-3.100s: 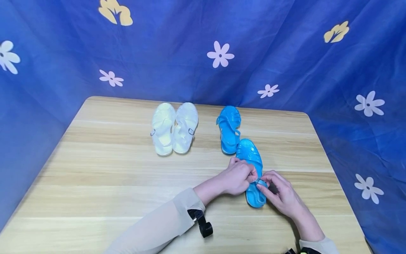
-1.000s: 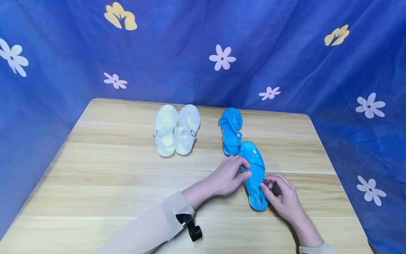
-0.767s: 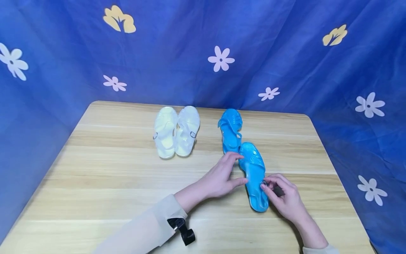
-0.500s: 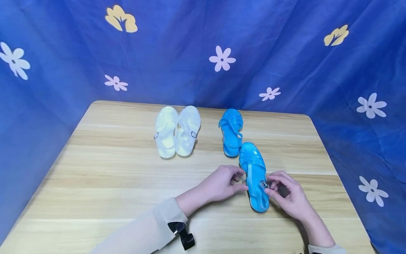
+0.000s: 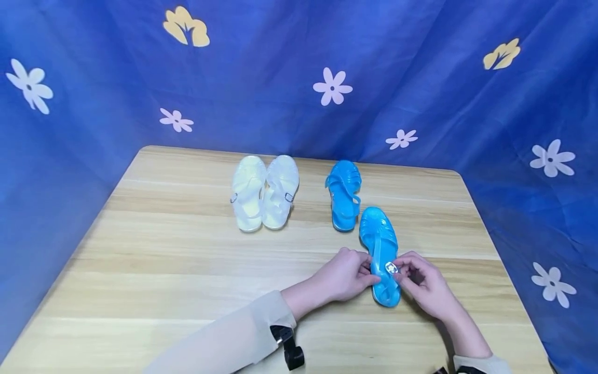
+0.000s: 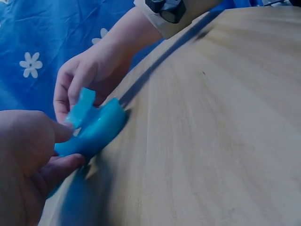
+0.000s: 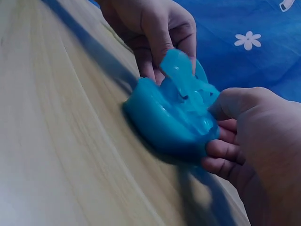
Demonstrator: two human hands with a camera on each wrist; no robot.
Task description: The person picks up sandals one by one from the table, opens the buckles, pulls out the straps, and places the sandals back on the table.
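Right now a glossy blue jelly sandal [image 5: 382,254] lies sole-down on the pale wooden table [image 5: 163,270], its heel end caught between two sets of fingertips. Its silver buckle [image 5: 391,268] sits at the strap, just beside the right hand [image 5: 422,283], whose curled fingers pinch that strap. Opposite, the left hand [image 5: 348,272] grips the sandal's other edge with bent fingers. Beyond the fingertips stands the matching blue sandal [image 5: 343,193], and further left a pair of translucent white sandals [image 5: 265,191].
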